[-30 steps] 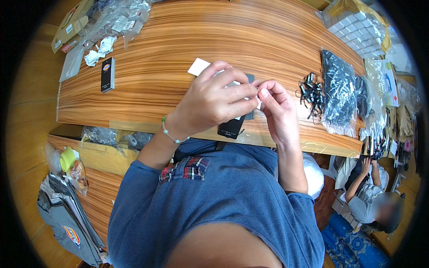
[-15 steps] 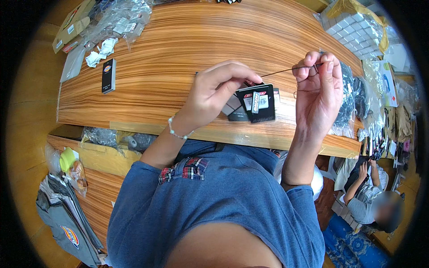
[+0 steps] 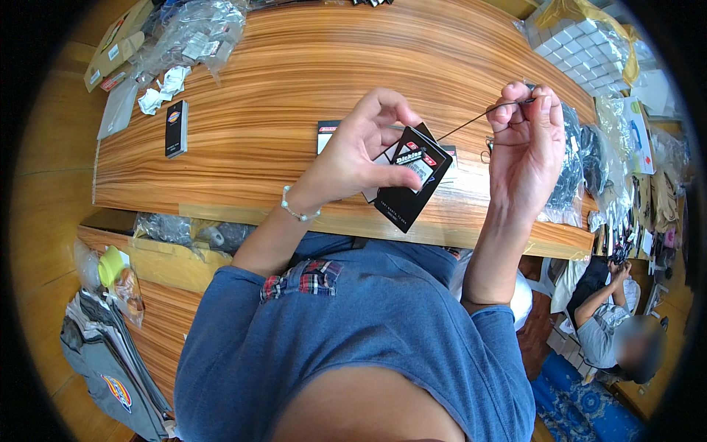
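Black hang tags [image 3: 401,202] with white and red print are held above the near part of the table by my left hand [image 3: 361,151], its thumb across their front and its fingers behind. A thin dark cord [image 3: 471,121] runs taut from the top of the tags up to my right hand [image 3: 528,140]. There the thumb and fingertips pinch the cord's far end, palm turned up. Other tags [image 3: 328,134] lie on the table, partly hidden by my left hand.
A stack of black tags [image 3: 176,129] stands left on the wooden table [image 3: 280,74]. Crumpled white paper [image 3: 163,90] and clear plastic bags [image 3: 210,40] lie at the far left. Bagged dark goods [image 3: 571,162] and wrapped white boxes [image 3: 582,51] line the right. Another person [image 3: 607,324] works at lower right.
My left hand has turned, its thumb now lying over the tags, and the tags have tilted and come up toward me. My right hand keeps its pinch on the cord, nearly in place.
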`<state>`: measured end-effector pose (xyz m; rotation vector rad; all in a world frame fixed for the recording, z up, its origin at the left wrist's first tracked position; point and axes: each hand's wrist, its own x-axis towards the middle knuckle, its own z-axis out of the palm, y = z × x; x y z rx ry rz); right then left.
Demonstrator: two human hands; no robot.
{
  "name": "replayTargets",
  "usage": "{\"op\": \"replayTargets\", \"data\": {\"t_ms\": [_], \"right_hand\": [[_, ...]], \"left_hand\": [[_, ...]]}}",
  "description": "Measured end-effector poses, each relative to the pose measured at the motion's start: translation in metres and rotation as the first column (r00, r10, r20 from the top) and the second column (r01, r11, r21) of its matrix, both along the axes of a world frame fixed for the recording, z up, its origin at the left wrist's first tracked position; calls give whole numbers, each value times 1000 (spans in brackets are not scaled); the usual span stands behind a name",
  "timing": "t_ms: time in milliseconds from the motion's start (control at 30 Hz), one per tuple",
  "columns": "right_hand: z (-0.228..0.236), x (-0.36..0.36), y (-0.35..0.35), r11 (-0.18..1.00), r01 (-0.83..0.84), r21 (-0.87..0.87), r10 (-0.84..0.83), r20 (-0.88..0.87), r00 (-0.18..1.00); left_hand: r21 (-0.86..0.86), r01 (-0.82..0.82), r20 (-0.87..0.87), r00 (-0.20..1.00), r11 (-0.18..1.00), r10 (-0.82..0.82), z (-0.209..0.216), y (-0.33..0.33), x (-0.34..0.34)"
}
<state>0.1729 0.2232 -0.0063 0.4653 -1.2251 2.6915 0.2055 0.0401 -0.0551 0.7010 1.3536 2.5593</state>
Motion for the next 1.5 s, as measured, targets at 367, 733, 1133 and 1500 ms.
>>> {"op": "replayTargets", "data": {"t_ms": [367, 733, 1133, 1500], "right_hand": [[1, 14, 0, 989, -16, 149, 22, -38, 999], [6, 35, -15, 726, -48, 686, 36, 32, 999], [3, 36, -20, 671, -72, 738, 71, 32, 997], [-4, 32, -23, 722, -194, 665, 107, 170, 980]], "left_hand": [[-404, -420, -400, 880, 813, 255, 2, -6, -7], [-396, -592, -489, 783, 702, 384, 28, -12, -1], [-422, -455, -240, 890, 784, 387, 33, -9, 2], [-482, -444, -237, 896, 755, 376, 29, -8, -2]]}}
